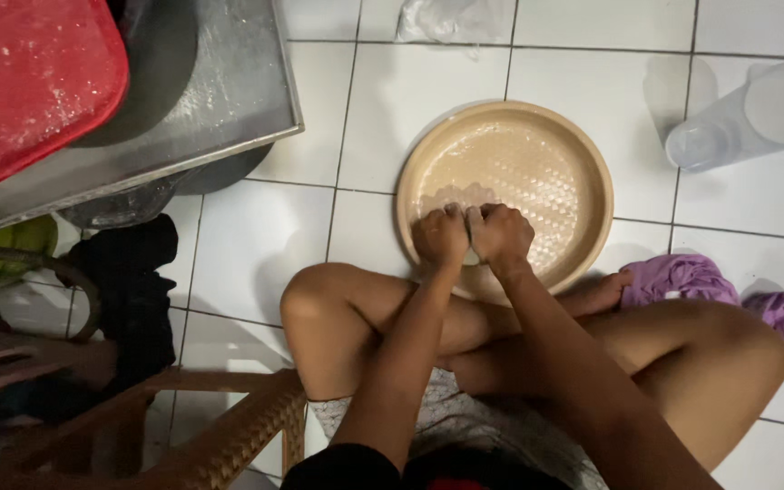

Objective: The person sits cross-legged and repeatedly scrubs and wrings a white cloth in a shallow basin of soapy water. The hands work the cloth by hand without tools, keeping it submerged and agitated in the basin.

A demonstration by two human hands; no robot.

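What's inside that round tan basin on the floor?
The basin holds a pale, bumpy-textured sheet across its bottom. Left hand and right hand press together at the near edge, covering whatever lies beneath them.

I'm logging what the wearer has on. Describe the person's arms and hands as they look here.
Both forearms are bare, with no sleeves reaching them; a dark sleeve edge shows only near the upper arms at the bottom of the picture. The left hand and right hand wear no gloves, and no rings, watch or bracelets are visible. The fingers are curled under, out of sight.
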